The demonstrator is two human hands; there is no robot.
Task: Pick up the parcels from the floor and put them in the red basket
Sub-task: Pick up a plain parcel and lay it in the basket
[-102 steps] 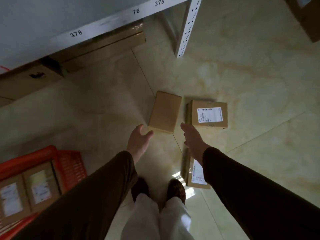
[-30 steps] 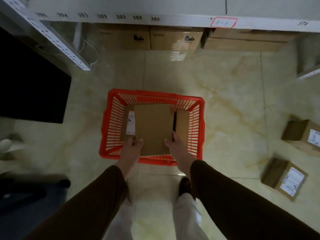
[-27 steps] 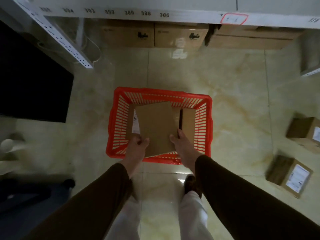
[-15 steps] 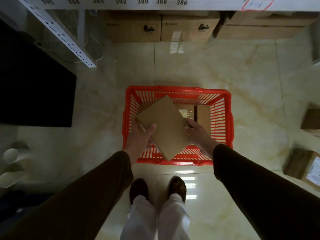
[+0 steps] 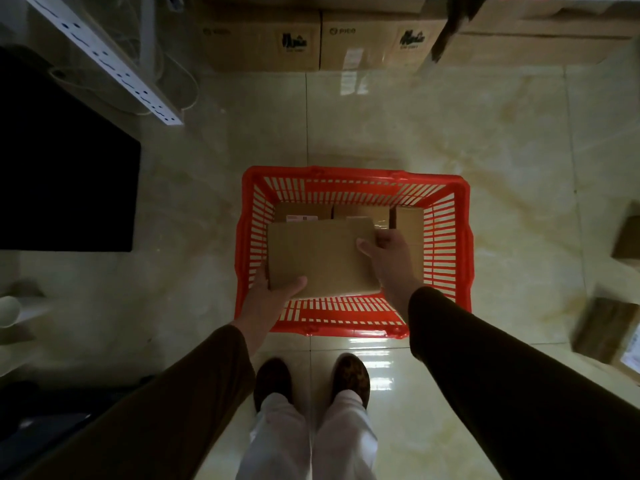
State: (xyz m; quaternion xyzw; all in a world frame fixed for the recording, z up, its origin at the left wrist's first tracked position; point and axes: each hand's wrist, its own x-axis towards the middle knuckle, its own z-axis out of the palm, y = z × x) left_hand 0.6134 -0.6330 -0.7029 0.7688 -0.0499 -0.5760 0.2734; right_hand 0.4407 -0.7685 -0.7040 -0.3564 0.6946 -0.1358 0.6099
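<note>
Two hands, left hand [image 5: 268, 299] and right hand [image 5: 388, 252], fingers gripping flat plain brown cardboard parcel [image 5: 320, 259]. Held level over red slatted plastic basket [image 5: 450, 237].

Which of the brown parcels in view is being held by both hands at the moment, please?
The large plain parcel over the red basket, gripped by left hand and right hand.

Head-worn view, steeply downward, close.
</note>
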